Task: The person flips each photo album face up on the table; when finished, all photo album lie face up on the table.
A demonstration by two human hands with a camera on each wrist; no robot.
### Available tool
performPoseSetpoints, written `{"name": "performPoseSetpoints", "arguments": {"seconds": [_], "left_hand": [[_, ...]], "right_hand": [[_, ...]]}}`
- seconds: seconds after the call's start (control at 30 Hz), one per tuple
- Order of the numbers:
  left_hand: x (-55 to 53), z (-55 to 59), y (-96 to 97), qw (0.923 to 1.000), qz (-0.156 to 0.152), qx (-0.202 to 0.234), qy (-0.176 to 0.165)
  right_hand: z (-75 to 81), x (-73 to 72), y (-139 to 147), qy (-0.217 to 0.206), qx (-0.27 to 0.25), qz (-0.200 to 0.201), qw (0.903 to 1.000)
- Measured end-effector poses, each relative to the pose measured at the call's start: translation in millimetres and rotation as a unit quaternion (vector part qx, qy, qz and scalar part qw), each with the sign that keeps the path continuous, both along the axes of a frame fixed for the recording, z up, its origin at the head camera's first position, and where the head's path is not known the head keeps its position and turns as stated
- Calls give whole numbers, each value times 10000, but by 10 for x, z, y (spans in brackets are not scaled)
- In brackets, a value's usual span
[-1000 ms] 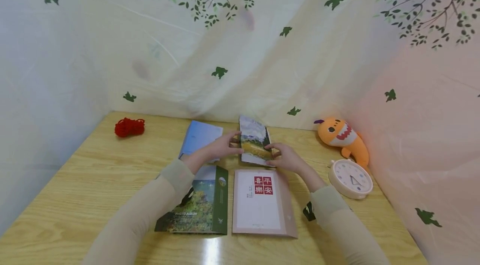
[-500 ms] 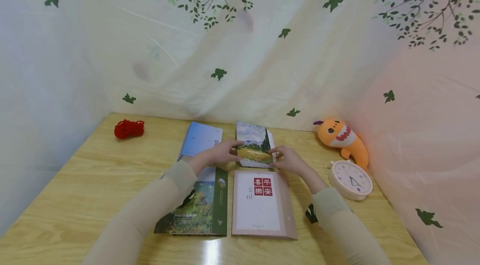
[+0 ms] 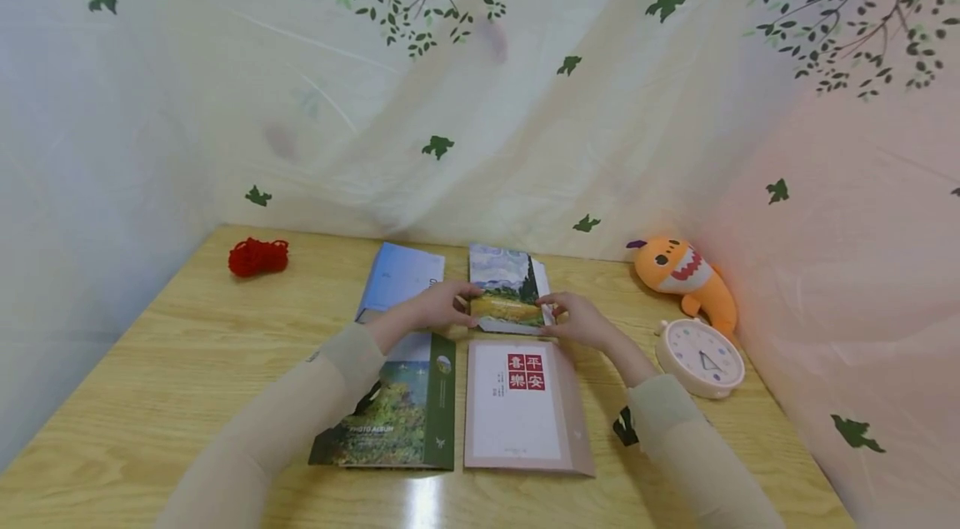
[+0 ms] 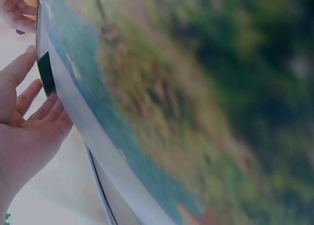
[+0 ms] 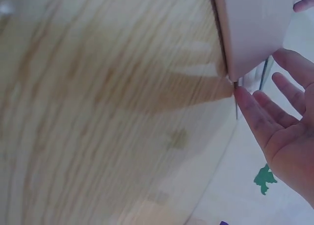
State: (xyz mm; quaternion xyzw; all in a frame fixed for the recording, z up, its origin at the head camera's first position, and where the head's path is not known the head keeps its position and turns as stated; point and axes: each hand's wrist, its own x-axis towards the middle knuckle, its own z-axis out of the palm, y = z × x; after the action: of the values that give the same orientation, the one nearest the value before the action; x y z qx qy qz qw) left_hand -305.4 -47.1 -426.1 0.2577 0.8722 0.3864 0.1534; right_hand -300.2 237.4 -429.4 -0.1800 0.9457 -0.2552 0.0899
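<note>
In the head view, a photo album with a landscape painting on its cover (image 3: pixel 504 283) lies at the back middle of the table, white pages showing along its right side. My left hand (image 3: pixel 444 304) touches its left edge. At its right edge, my right hand (image 3: pixel 576 319) rests its fingertips. The left wrist view shows my left hand (image 4: pixel 34 132) with fairly straight fingers; in the right wrist view my right hand (image 5: pixel 287 122) looks much the same. A blue album (image 3: pixel 401 271) lies to the left, partly behind my left hand.
Nearer on the table lie a green photo album (image 3: pixel 401 421) and a pink-and-white album with red characters (image 3: pixel 517 421). Red yarn (image 3: pixel 258 257) sits back left. An orange plush shark (image 3: pixel 686 275) and a pink clock (image 3: pixel 701 356) stand right. A printed curtain (image 3: pixel 337 137) surrounds the table.
The painting-covered album has gone from tilted up in my hands to lying lower and flatter, shifted slightly left. My left hand has slid a little down and left along it.
</note>
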Motion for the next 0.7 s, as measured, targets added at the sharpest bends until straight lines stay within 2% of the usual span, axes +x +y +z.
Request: {"name": "performPoseSetpoints", "arguments": {"seconds": [0.1, 0.27, 0.47, 0.6, 0.7], "left_hand": [[48, 45, -23, 9997, -38, -168, 200], [138, 129, -85, 9981, -160, -412, 421], [269, 197, -222, 9943, -409, -635, 750], [368, 213, -316, 9907, -565, -767, 972], [439, 222, -389, 9875, -572, -926, 1138]], "right_hand": [[34, 32, 15, -27, -22, 32, 10000], [152, 139, -6, 162, -108, 244, 9995], [340, 358, -187, 340, -291, 539, 9975], [378, 509, -325, 513, -407, 754, 9950], [394, 641, -410, 461, -571, 754, 9945]]}}
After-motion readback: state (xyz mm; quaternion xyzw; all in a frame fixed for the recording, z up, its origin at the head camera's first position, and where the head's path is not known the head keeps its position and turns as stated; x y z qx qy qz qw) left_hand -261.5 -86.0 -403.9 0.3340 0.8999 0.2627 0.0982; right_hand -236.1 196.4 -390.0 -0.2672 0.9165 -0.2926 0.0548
